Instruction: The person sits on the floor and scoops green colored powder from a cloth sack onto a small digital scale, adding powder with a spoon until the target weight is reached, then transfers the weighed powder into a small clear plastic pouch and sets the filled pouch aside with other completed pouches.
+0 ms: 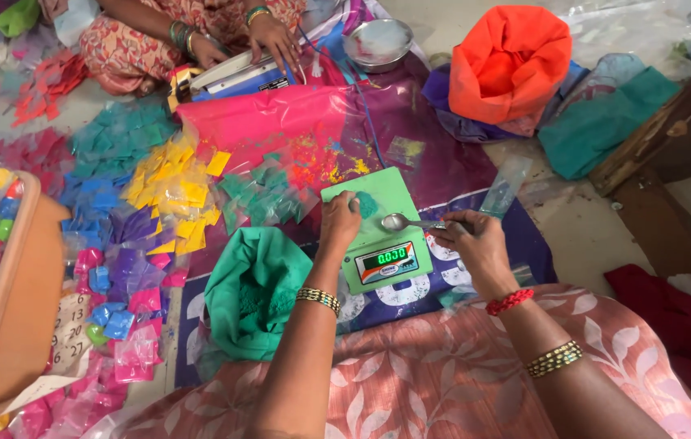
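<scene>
R hand (475, 244) pinches spoon (410, 222), long axis lying left-right, bowl pointing left over green scale (374, 236) near its right edge. L hand (339, 219) grips small packet (366, 203) of green powder on scale's platform; packet mostly hidden by fingers, spoon contents hard to make out.

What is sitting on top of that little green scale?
On the green scale lies a small packet of green powder, pinched by the left hand. The right hand holds a spoon over it. The fingers hide part of the packet.
</scene>
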